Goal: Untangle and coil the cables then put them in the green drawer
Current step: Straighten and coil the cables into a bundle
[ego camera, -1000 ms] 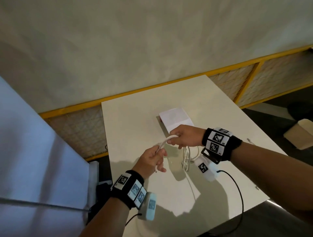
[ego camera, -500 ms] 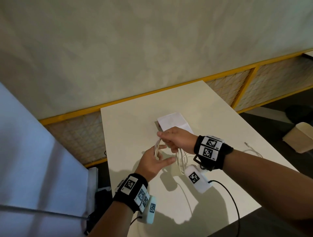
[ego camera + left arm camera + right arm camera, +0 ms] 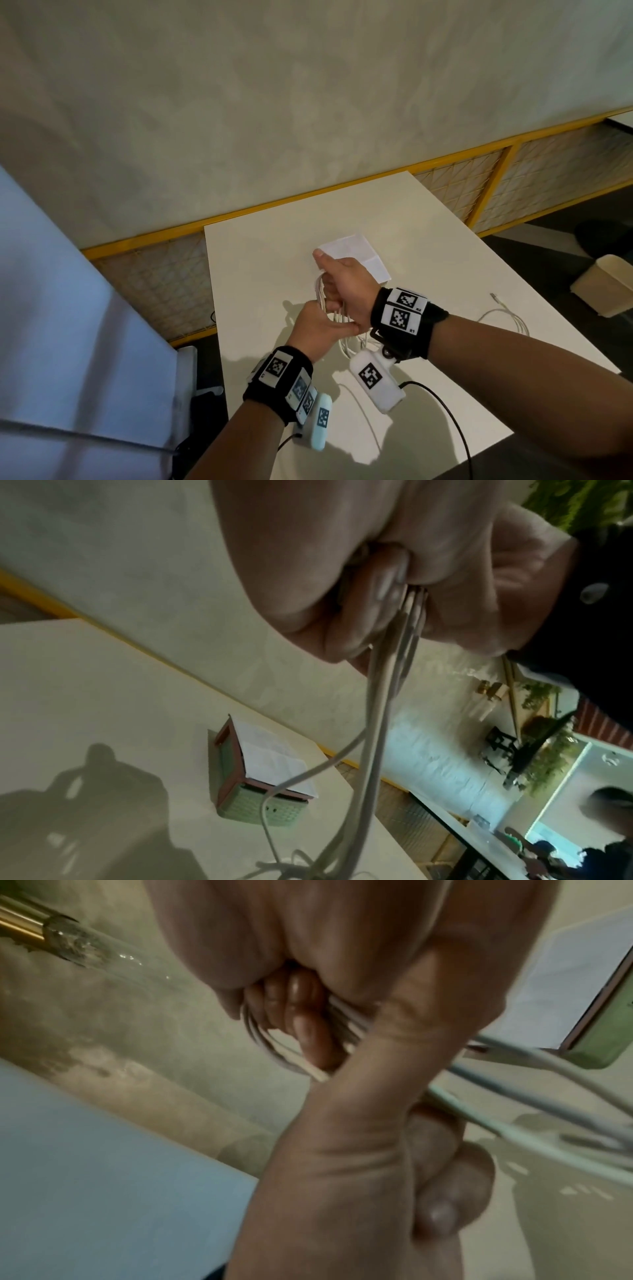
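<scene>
A white cable (image 3: 320,292) is gathered in several loops above the white table (image 3: 260,267). My right hand (image 3: 346,287) grips the top of the loops in a fist. Just below, touching it, my left hand (image 3: 317,325) has its fingers curled round the same strands. In the left wrist view the cable (image 3: 377,696) hangs from the closed fingers down to a loose heap on the table. The right wrist view shows fingers hooked through the cable (image 3: 548,1096) loops. The small green drawer box (image 3: 260,807), with a white paper (image 3: 352,251) on top, stands just beyond my hands.
A second white cable (image 3: 507,317) lies loose on the table to the right, near its edge. A beige bin (image 3: 603,291) stands on the floor at right. A pale blue panel (image 3: 68,308) is at left. A yellow-framed rail (image 3: 308,202) runs behind the table.
My hands have come together. The right hand swung left and over with the cable, adding loops, and the left hand closed in beneath it onto the bundle.
</scene>
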